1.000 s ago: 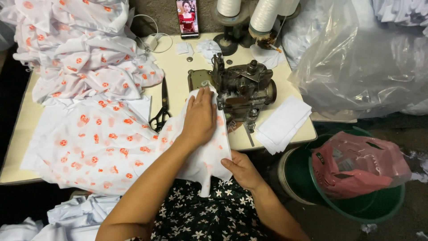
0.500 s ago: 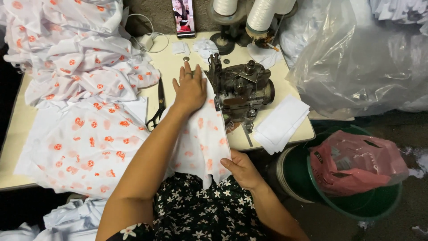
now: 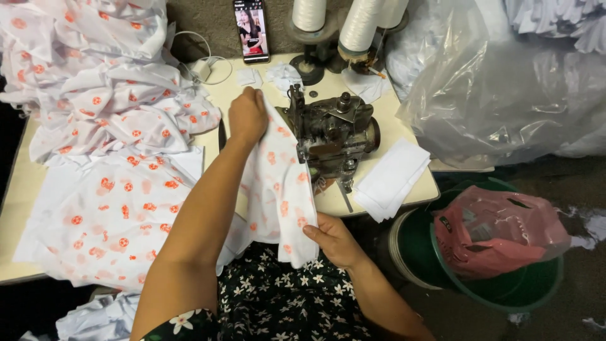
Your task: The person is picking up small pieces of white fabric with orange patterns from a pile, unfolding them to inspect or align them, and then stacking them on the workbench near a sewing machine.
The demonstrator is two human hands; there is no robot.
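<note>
A: Right, head view, the only one. The left hand point(image 3: 247, 115) is stretched forward over the tabletop point(image 3: 391, 136), palm down, fingers closed over the far end of the white cloth with orange dots point(image 3: 278, 189), just left of the sewing machine point(image 3: 331, 132).

B: And the right hand point(image 3: 334, 239)?

A: Low, at the near edge of the tabletop. Its grip is pinched shut on the cloth's lower edge, thumb on top. The cloth runs taut between the two hands, past the left flank of the machine and down over the tabletop's edge toward the lap.

B: Step in hand?

A: Judging by the stretch, the piece is being guided along the machine's sewing point, far end led away, near end steadied. Whether the needle is on the cloth cannot be told; the machine body hides it.

B: What does the next move call for?

A: Probably even tension from both hands and the edge kept straight against the machine, fingers well off the sewing point.

B: Surroundings?

A: A heap of same-patterned cloth point(image 3: 107, 95) to the left, folded white pieces point(image 3: 391, 180) to the right of the machine, thread cones point(image 3: 360, 25) and a phone point(image 3: 251, 30) at the back, a green bucket point(image 3: 505, 297) with a pink bag point(image 3: 499, 230) on the floor.
</note>
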